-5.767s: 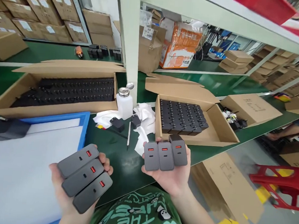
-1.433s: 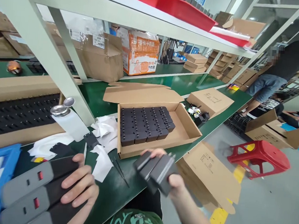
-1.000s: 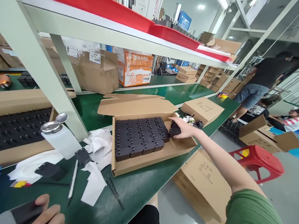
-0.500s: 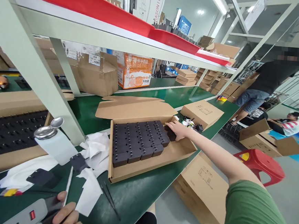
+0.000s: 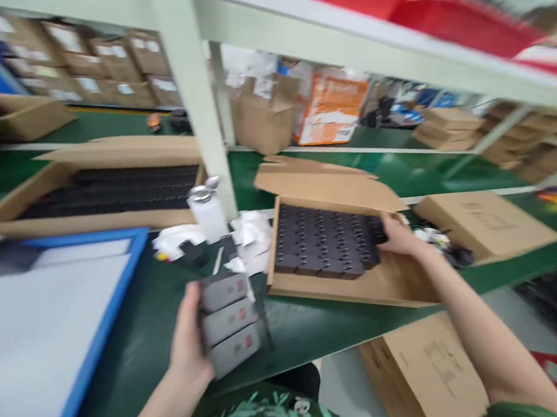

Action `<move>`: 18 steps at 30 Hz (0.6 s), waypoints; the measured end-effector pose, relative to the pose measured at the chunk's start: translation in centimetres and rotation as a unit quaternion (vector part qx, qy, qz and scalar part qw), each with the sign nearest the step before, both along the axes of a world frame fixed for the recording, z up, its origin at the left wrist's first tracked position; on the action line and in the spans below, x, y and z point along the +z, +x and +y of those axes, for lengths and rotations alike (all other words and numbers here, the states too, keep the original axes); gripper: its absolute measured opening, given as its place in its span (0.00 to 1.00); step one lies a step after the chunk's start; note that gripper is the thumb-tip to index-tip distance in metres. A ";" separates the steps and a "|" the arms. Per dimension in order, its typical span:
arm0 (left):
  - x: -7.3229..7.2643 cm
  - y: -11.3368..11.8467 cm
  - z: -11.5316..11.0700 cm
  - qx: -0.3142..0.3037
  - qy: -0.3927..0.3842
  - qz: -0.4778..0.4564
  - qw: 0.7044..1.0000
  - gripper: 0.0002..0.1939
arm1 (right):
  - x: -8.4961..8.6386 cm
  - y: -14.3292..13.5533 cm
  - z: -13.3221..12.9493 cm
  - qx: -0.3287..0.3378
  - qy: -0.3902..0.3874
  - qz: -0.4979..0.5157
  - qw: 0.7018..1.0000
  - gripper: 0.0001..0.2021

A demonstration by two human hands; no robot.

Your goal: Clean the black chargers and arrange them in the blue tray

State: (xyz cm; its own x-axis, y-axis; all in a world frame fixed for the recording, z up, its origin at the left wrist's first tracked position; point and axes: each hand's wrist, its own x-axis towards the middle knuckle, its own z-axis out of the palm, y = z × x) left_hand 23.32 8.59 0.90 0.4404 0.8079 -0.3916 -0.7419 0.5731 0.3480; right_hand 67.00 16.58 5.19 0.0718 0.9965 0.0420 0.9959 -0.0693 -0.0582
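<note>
Three grey-fronted blocks (image 5: 231,324) with small red marks are stacked side by side in my left hand (image 5: 190,340), above the green table. My right hand (image 5: 396,236) reaches into an open cardboard box (image 5: 348,297), its fingers on a black block (image 5: 377,229) at the right end of the rows. Rows of black blocks (image 5: 324,238) fill the left part of that box. White crumpled cloths (image 5: 253,235), a white pump bottle (image 5: 209,214) and loose black blocks (image 5: 194,252) lie to its left.
A blue-framed tray (image 5: 105,330) is at the left front, and another box of black blocks (image 5: 116,183) is behind it. A shelf post (image 5: 191,86) rises behind the bottle. A closed carton (image 5: 489,222) lies at the right; cartons (image 5: 434,368) stand below the table edge.
The view has swung left, bringing the blue-framed tray in. My left hand, with the grey blocks, has come up and into fuller view. My right hand remains at the box's right-hand blocks.
</note>
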 end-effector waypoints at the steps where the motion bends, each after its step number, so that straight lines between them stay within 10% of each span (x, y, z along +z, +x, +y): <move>1: 0.4 0.8 -0.1 0.002 -0.001 0.005 1.000 0.23 | 0.6 -0.8 -0.6 -0.001 0.022 0.012 1.000 0.30; 10: 0.7 4.4 0.1 -0.067 0.046 0.000 0.997 0.34 | 2.4 -16.4 -13.7 0.197 0.200 0.227 0.932 0.47; 18: 1.4 5.7 -0.4 -0.085 0.015 0.010 0.996 0.33 | 1.9 -20.2 -15.1 0.316 0.155 0.253 0.901 0.52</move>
State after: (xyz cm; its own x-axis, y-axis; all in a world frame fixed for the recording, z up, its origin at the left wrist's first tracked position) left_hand 28.99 8.15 2.25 0.5642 0.7340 -0.3781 -0.6279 0.6788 0.3807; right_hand 46.84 1.50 7.10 -0.4188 0.7907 0.4465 0.6713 0.6007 -0.4341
